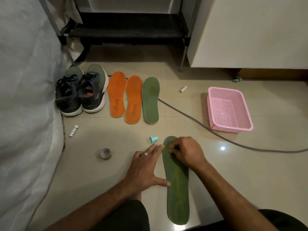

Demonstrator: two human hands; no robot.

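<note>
Green insole (178, 189) lies flat on the floor tiles (100, 180), toe end away from me. Left hand (145, 167): fingers straight and spread, braced along its left edge. Right hand (186, 150): fingertips curled, pinching at its toe end; I cannot tell what they pick at. Beyond it to the left, shoes (81, 92); to the right, pink basket (231, 128). Straight beyond it, orange insoles (116, 94) and second green one (150, 100). Left of it, tape roll (104, 153); at its toe, teal cap (153, 139). I judge this early: one insole in hand, three waiting.
</note>
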